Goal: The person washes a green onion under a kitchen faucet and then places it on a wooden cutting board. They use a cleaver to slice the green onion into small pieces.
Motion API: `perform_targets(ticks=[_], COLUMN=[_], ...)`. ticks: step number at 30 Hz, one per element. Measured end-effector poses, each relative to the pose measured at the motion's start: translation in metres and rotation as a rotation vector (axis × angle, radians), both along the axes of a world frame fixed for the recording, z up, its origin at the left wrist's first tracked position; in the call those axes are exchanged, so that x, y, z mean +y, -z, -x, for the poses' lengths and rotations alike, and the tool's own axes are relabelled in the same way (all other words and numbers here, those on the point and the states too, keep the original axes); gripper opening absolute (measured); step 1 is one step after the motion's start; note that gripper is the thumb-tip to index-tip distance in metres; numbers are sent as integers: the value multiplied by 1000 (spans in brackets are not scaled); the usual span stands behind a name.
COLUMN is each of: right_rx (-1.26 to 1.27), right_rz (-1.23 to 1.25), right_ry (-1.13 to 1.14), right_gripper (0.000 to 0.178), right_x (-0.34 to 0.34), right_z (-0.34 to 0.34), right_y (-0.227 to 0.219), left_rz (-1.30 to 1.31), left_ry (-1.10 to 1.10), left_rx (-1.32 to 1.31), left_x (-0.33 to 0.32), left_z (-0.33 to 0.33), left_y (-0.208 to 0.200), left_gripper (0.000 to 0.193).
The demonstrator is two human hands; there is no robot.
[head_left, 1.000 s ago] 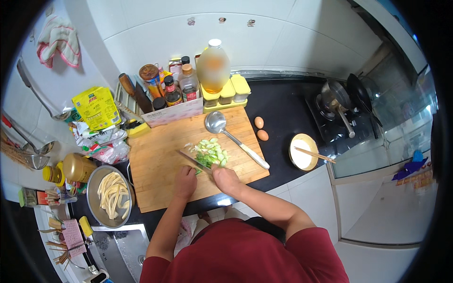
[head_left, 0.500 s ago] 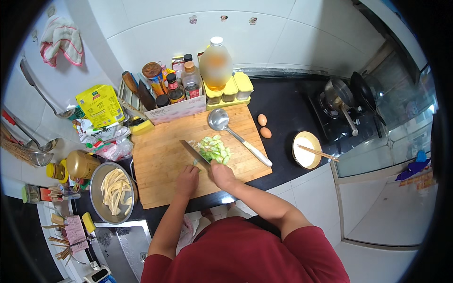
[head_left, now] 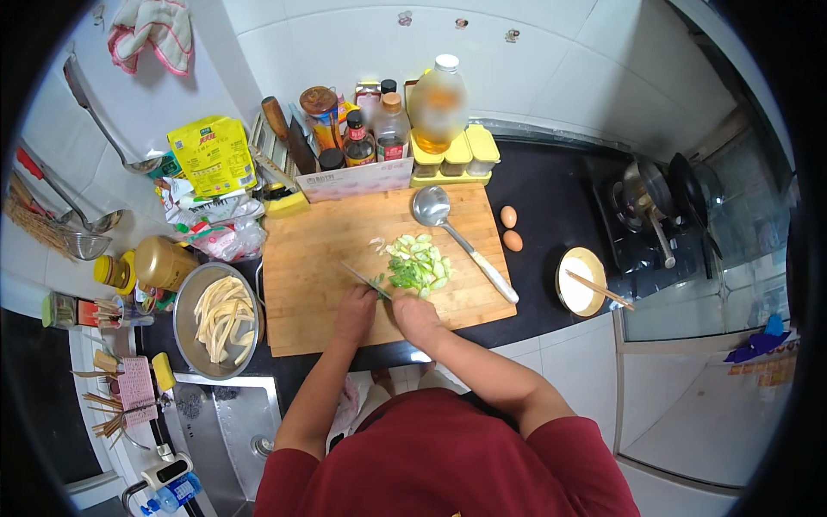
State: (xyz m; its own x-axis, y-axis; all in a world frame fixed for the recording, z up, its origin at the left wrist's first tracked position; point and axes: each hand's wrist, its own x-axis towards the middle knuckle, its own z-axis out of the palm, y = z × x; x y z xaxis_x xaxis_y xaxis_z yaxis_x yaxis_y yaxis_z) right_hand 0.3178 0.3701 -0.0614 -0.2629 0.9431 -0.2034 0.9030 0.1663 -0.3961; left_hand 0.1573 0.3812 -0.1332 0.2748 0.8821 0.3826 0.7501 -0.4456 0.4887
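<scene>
My right hand (head_left: pixel 415 315) is closed round the handle of a kitchen knife (head_left: pixel 362 277), near the front of a wooden cutting board (head_left: pixel 323 233). The blade appears nearly edge-on and points up and to the left. Just left of it, my left hand (head_left: pixel 355 314) has its fingers curled down on the board; a bit of green shows at the fingertips, but what they press on is mostly hidden. Beyond the right hand lies a pile of chopped green vegetable (head_left: pixel 419 263), pale slices with darker green bits. Right of that rests a metal ladle (head_left: pixel 469 246).
A steel bowl of pale strips (head_left: pixel 218 319) stands left, above the sink (head_left: pixel 245 435). Two eggs (head_left: pixel 510 228) and a bowl with chopsticks (head_left: pixel 582 282) sit to the right. Behind are bottles (head_left: pixel 392 129) and yellow-lidded jars (head_left: pixel 457 155). A pot (head_left: pixel 646 191) stands on the stove.
The view has shifted, so the scene sits further right. The knife blade has turned from showing its broad side to nearly edge-on. Darker green bits now show by the pile.
</scene>
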Motion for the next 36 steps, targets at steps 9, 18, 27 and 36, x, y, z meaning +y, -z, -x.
perform_targets(ticks=[9, 18, 27, 36], right_rx=[107, -45, 64, -97], right_rz=[85, 38, 14, 93], right_ry=[118, -44, 94, -114], right_gripper=[22, 13, 13, 16], right_x=[3, 2, 12, -19], right_z=[-18, -14, -26, -33], right_y=[-1, -14, 4, -13], left_rz=[-18, -14, 73, 110], left_ry=[79, 105, 16, 23], left_rx=[-6, -16, -254, -160], left_x=[5, 7, -8, -8], left_z=[2, 2, -4, 4], left_y=[4, 3, -1, 8], left_gripper=[9, 10, 15, 12])
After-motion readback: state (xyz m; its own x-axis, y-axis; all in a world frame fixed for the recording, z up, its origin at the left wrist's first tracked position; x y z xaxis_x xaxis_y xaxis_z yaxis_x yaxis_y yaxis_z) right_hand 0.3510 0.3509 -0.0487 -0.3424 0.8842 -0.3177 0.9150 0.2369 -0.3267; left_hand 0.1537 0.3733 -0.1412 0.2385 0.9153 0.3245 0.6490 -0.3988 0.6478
